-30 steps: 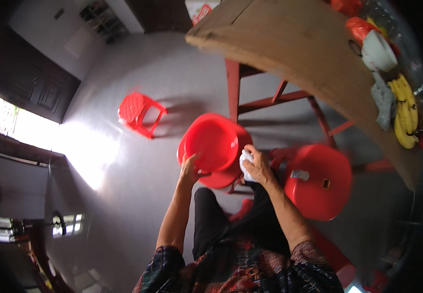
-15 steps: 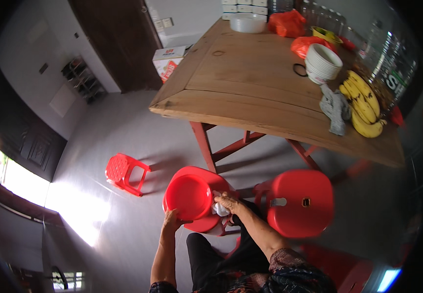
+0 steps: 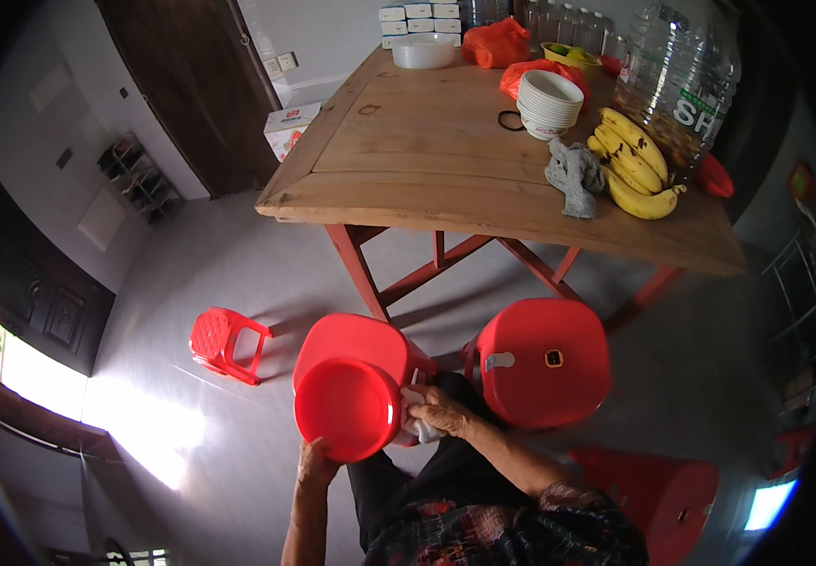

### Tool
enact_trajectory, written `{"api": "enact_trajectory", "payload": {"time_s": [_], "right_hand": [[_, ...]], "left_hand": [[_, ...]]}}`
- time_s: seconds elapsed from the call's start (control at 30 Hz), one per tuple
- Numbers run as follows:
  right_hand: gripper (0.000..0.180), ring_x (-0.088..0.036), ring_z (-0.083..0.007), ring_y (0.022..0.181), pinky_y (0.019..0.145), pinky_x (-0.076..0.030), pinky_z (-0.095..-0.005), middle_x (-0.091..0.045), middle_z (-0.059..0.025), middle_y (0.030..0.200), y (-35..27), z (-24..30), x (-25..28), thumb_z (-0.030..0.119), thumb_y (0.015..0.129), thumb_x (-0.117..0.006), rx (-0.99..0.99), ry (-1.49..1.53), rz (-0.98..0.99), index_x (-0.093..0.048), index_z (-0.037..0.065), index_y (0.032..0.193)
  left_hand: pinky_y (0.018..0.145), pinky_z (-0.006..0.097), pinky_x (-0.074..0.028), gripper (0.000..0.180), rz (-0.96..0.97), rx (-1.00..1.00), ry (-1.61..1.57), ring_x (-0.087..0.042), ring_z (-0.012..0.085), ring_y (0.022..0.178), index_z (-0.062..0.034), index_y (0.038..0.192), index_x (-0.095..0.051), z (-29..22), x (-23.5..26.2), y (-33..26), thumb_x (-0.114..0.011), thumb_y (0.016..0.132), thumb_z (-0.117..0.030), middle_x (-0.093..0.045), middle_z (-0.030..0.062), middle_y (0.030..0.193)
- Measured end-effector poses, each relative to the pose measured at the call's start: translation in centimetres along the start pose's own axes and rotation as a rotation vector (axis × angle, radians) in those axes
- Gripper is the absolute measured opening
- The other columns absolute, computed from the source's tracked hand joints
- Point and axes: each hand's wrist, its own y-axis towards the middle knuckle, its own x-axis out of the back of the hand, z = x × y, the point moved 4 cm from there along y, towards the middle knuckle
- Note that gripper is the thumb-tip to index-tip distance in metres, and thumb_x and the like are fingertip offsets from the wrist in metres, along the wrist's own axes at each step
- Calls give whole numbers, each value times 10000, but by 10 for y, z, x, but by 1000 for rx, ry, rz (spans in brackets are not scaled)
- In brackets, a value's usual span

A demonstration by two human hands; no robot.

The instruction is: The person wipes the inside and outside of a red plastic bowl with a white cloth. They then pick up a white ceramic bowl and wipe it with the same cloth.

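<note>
Left hand (image 3: 314,464) grips the lower rim of a red plastic basin (image 3: 348,407), fingers closed on it, above a red stool (image 3: 356,341). Right hand (image 3: 443,413) clamps a white cloth (image 3: 420,426) against the basin's right edge.

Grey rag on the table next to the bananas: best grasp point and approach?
Pinch the grey rag at its bunched upper part, coming straight down from above. It lies crumpled and limp on the wooden table, so the raised folds likely give the fingers something to close on. The bananas crowd its right side, so keep the fingers toward the left, open side.
</note>
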Motion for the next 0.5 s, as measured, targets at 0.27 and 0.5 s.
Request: {"api": "enact_trajectory", "payload": {"time_s": [0.27, 0.5], "right_hand": [[439, -561, -112, 890, 795, -476, -247, -598, -46, 1001, -25, 161, 41, -23, 787, -471, 73, 572, -206, -520, 14, 1221], [341, -568, -119, 839, 745, -482, -252, -591, -59, 960, -37, 220, 129, -28, 768, -456, 427, 145, -741, -561, -1, 1091]], "left_hand": [[665, 337, -516, 351, -22, -262, 196, -639, 282, 755, -6, 949, -489, -99, -86, -21, -705, 685, 77, -627, 163, 847], [802, 465, -548, 372, 325, -204, 64, -562, 399, 1075, 68, 1199, -407, -180, -253, -2, -462, 866, -88, -547, 237, 1152]]}}
